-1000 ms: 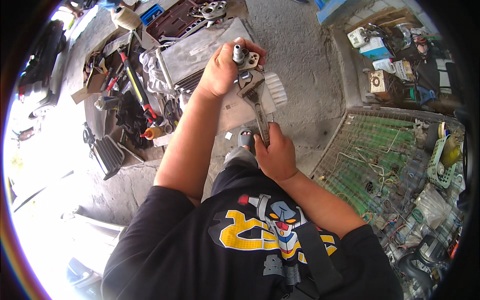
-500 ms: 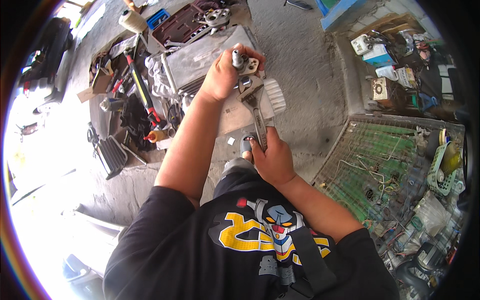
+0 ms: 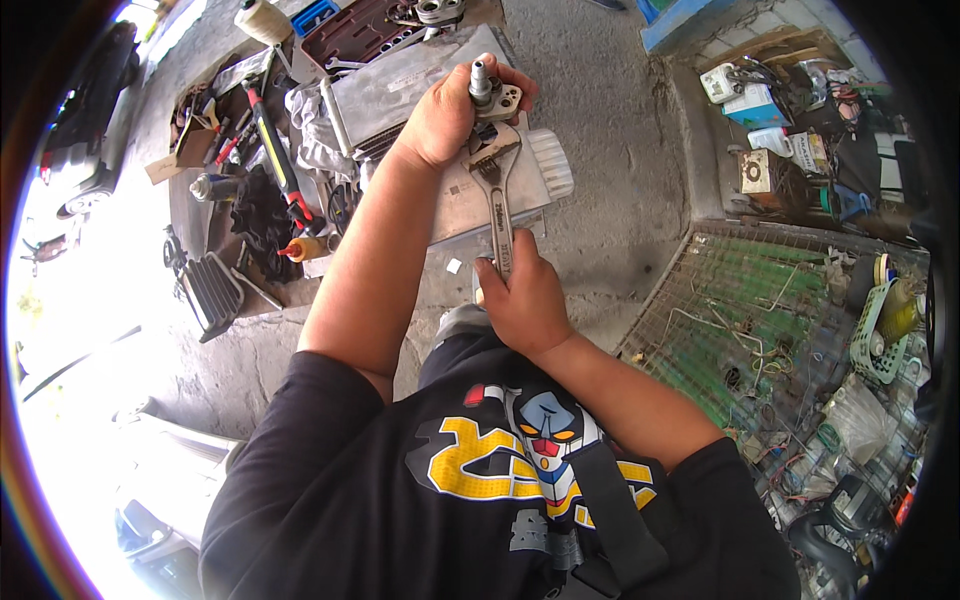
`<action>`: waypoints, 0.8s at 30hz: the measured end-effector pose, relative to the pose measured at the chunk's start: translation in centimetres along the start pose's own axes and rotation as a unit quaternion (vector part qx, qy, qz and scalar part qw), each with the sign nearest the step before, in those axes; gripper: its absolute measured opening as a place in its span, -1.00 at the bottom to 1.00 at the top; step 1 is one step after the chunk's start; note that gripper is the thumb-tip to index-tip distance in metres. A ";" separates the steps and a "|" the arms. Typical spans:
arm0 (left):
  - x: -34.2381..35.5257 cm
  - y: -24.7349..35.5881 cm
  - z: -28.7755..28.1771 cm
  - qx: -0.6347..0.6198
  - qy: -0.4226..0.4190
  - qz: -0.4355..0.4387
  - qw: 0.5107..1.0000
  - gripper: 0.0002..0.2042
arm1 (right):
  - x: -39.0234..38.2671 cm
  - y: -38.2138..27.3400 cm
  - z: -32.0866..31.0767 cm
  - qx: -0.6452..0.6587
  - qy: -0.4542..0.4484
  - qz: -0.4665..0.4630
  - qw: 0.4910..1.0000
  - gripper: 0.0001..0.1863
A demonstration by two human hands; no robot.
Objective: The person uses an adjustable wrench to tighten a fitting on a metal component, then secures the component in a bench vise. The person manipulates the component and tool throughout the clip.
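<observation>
My left hand (image 3: 447,118) is closed around a silvery metal fitting (image 3: 497,101), which has an upright stepped spout and a flat flange with holes. The palm and fingers hide part of its body. In my right hand (image 3: 531,305) is the handle of a steel adjustable wrench (image 3: 499,205), its thumb lying along the shank. The wrench's jaws are just below the flange on the near side; I cannot tell whether they touch the fitting. Beneath both hands lies a flat grey case (image 3: 408,85) with a pale sheet (image 3: 462,212).
Left of my arm are a red-and-black long-handled tool (image 3: 275,150), an orange-capped bottle (image 3: 300,249) and a spray can (image 3: 213,187). A brown socket case (image 3: 350,35) and a string cone (image 3: 262,22) stand farther back. A wire-mesh panel (image 3: 690,290) with scattered parts lies right.
The wrench and my right hand have shifted slightly left and up. My left hand has tipped the fitting, so its spout points more upward. The view has shifted slightly.
</observation>
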State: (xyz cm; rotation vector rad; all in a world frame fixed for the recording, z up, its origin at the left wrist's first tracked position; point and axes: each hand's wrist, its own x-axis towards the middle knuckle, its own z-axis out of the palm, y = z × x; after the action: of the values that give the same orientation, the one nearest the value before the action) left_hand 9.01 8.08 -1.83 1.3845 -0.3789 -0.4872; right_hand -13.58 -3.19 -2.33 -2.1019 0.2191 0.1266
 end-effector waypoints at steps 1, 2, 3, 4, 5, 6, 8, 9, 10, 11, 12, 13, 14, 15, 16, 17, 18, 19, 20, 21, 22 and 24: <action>0.0 0.0 0.0 -0.011 -0.009 0.005 1.000 -0.24 | 0.1 -0.1 0.1 0.004 -0.001 0.003 1.000 -0.67; 0.0 -0.1 0.0 -0.017 -0.004 0.004 1.000 -0.24 | 0.2 -0.1 0.1 0.007 -0.002 0.005 1.000 -0.66; 0.0 -0.1 0.0 -0.023 0.001 0.004 1.000 -0.23 | 0.3 -0.2 0.1 0.000 -0.003 0.009 1.000 -0.66; 0.0 -0.1 0.1 -0.026 0.001 0.006 1.000 -0.23 | 0.4 -0.3 0.0 -0.007 -0.004 0.012 1.000 -0.66; 0.0 -0.1 0.1 -0.029 0.002 0.009 1.000 -0.23 | 0.4 -0.3 -0.1 -0.016 -0.006 0.016 1.000 -0.67; 0.0 -0.1 0.2 -0.028 0.004 0.013 1.000 -0.22 | 0.4 -0.4 -0.3 -0.012 -0.005 0.016 1.000 -0.66; -0.1 0.1 0.4 -0.010 0.007 0.020 1.000 -0.22 | 0.3 -0.5 -0.5 -0.006 -0.009 0.016 1.000 -0.66; -0.2 0.2 0.5 0.000 0.009 0.022 1.000 -0.22 | 0.3 -0.5 -0.5 -0.009 -0.007 0.010 1.000 -0.67; -0.2 0.3 0.5 0.009 0.015 0.030 0.999 -0.22 | 0.3 -0.5 -0.5 -0.012 -0.004 0.004 1.000 -0.67; -0.3 0.4 0.6 0.010 0.011 0.029 0.999 -0.22 | 0.3 -0.5 -0.5 -0.015 -0.002 -0.002 1.000 -0.67; -0.3 0.5 0.7 0.014 0.012 0.029 0.999 -0.21 | 0.3 -0.4 -0.4 -0.012 -0.004 0.007 1.000 -0.66; -0.3 0.7 0.7 0.019 0.011 0.032 0.999 -0.21 | 0.4 -0.3 -0.2 -0.009 -0.007 0.014 1.000 -0.65; -0.3 0.7 0.8 0.020 0.016 0.033 0.999 -0.20 | 0.6 -0.2 -0.1 -0.005 -0.006 0.013 1.000 -0.64; -0.3 0.8 0.8 0.019 0.018 0.032 0.999 -0.20 | 0.7 0.0 0.0 -0.010 -0.003 0.005 1.000 -0.64; -0.4 0.9 0.9 0.022 0.017 0.030 0.999 -0.19 | 0.7 0.1 0.1 -0.013 0.005 -0.006 1.000 -0.64; -0.4 0.9 0.9 0.028 0.021 0.022 0.999 -0.19 | 0.6 0.2 0.2 -0.017 0.012 -0.016 1.000 -0.64; -0.5 0.9 0.9 0.037 0.022 0.033 0.999 -0.18 | 0.6 0.4 0.2 -0.017 0.010 -0.013 1.000 -0.64; -0.5 0.9 1.0 0.034 0.022 0.029 0.999 -0.18 | 0.6 0.5 0.2 -0.018 0.009 -0.011 1.000 -0.65; -0.5 1.0 1.0 0.030 0.022 0.028 0.999 -0.17 | 0.6 0.6 0.3 -0.020 0.011 -0.011 1.000 -0.65; -0.5 1.0 1.0 0.027 0.022 0.028 0.999 -0.17 | 0.6 0.7 0.3 -0.025 0.017 -0.017 0.999 -0.67; -0.5 1.0 1.0 0.029 0.022 0.034 0.999 -0.17 | 0.5 0.8 0.4 -0.030 0.027 -0.024 0.999 -0.70; -0.5 0.9 1.0 0.037 0.019 0.045 0.998 -0.16 | 0.5 0.9 0.5 -0.032 0.034 -0.029 0.998 -0.72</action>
State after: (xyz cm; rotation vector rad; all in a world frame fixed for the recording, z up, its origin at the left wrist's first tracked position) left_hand 8.20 7.60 -0.73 1.4405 -0.4301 -0.3759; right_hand -13.28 -3.29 -3.45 -2.1769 0.1965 0.0267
